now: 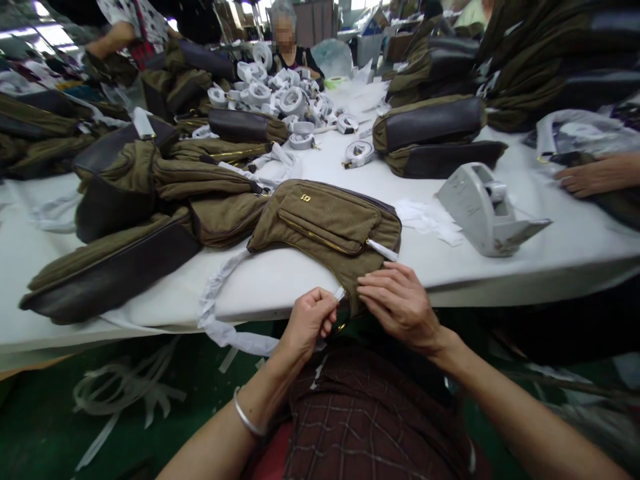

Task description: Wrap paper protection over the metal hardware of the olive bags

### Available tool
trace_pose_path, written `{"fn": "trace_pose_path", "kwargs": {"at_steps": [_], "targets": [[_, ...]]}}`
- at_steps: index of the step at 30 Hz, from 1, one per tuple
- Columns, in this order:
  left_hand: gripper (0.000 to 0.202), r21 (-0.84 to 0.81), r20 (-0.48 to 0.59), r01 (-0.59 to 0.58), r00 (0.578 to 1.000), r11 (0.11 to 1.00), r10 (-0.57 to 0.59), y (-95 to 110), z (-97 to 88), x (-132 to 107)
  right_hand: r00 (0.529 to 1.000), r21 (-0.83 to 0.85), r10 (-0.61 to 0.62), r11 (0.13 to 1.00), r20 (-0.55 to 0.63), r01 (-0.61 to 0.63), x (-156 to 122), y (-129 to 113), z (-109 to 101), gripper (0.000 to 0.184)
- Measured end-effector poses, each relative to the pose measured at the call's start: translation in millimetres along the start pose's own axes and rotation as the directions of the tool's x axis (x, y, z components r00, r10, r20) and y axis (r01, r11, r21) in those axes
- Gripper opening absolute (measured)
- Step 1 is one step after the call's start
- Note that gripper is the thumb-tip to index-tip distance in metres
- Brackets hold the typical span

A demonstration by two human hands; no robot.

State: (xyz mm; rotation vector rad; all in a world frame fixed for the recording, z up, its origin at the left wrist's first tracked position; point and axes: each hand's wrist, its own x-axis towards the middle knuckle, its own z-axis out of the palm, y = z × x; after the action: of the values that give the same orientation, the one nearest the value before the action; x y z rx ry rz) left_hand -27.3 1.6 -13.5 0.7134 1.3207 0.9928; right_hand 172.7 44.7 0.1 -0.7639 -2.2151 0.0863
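An olive-brown fabric bag point(327, 223) with gold zippers lies at the near edge of the white table point(550, 247), partly hanging over it. My left hand point(310, 319) is closed in a pinch on a small white paper-wrapped zipper pull point(339, 293) at the bag's lower edge. My right hand point(397, 303) rests on the same edge beside it, fingers curled and pressing the fabric. A second white-wrapped pull point(383, 250) sticks out from the front pocket zipper. A white paper-wrapped strap point(220, 320) trails from the bag off the table edge.
More olive bags point(125, 220) are piled on the left and stacked at the back right point(435, 130). A grey tape dispenser point(483, 210) stands to the right. White rolled strips point(280, 100) heap at the far middle. Another person's hand point(590, 177) rests at the right edge; people work across the table.
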Motion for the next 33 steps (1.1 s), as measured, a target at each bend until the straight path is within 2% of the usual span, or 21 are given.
{"fn": "trace_pose_path", "kwargs": {"at_steps": [3, 5, 6, 8, 10, 12, 13, 14, 18, 22, 25, 29, 31, 33], "targets": [[0.031, 0.083, -0.041, -0.042, 0.998, 0.996, 0.046, -1, -0.5, 0, 0.984, -0.149, 0.095, 0.982, -0.152, -0.118, -12, 28, -47, 0.02], [0.031, 0.128, -0.047, -0.06, 0.997, 0.99, 0.067, 0, -1.0, 1, 0.934, -0.317, 0.164, 0.91, -0.317, -0.267, -20, 57, -84, 0.014], [0.032, 0.145, -0.048, -0.064, 0.996, 0.987, 0.072, 0, -1.2, 1, 0.893, -0.375, 0.201, 0.854, -0.403, -0.361, -24, 72, -101, 0.01], [0.035, 0.166, -0.053, -0.063, 0.996, 0.984, 0.073, 0, -1.8, 3, 0.78, -0.368, 0.341, 0.736, -0.526, -0.569, -30, 104, -133, 0.015], [0.036, 0.173, -0.055, -0.064, 0.996, 0.983, 0.074, 0, -2.8, 6, 0.598, -0.171, 0.598, 0.616, -0.534, -0.769, -36, 133, -157, 0.019], [0.038, 0.181, -0.05, -0.064, 0.996, 0.981, 0.075, -2, -4.2, 8, 0.407, 0.075, 0.821, 0.472, -0.401, -0.879, -40, 157, -171, 0.021], [0.039, 0.186, -0.046, -0.064, 0.996, 0.98, 0.074, -2, -4.9, 9, 0.342, 0.17, 0.884, 0.408, -0.318, -0.897, -41, 168, -174, 0.023], [0.04, 0.192, -0.042, -0.064, 0.996, 0.979, 0.073, -3, -5.6, 10, 0.305, 0.239, 0.92, 0.362, -0.245, -0.901, -42, 177, -176, 0.026], [0.042, 0.207, -0.045, -0.073, 0.995, 0.976, 0.085, -5, -7.5, 10, 0.283, 0.38, 0.955, 0.296, -0.091, -0.877, -39, 198, -172, 0.035], [0.044, 0.216, -0.05, -0.067, 0.996, 0.974, 0.079, -6, -8.0, 10, 0.265, 0.44, 0.961, 0.271, -0.075, -0.856, -28, 206, -167, 0.031], [0.043, 0.215, -0.053, -0.062, 0.996, 0.975, 0.075, -7, -8.8, 11, 0.264, 0.48, 0.956, 0.294, -0.131, -0.826, -22, 205, -165, 0.03], [0.043, 0.22, -0.041, -0.067, 0.996, 0.973, 0.078, -8, -10.4, 12, 0.269, 0.51, 0.922, 0.38, -0.28, -0.772, -26, 193, -165, 0.028], [0.042, 0.221, -0.036, -0.074, 0.996, 0.972, 0.084, -7, -10.2, 11, 0.253, 0.505, 0.902, 0.409, -0.35, -0.76, -34, 184, -163, 0.027], [0.041, 0.223, -0.043, -0.074, 0.995, 0.972, 0.086, -6, -8.8, 10, 0.219, 0.498, 0.897, 0.401, -0.383, -0.769, -43, 177, -158, 0.024]]}}
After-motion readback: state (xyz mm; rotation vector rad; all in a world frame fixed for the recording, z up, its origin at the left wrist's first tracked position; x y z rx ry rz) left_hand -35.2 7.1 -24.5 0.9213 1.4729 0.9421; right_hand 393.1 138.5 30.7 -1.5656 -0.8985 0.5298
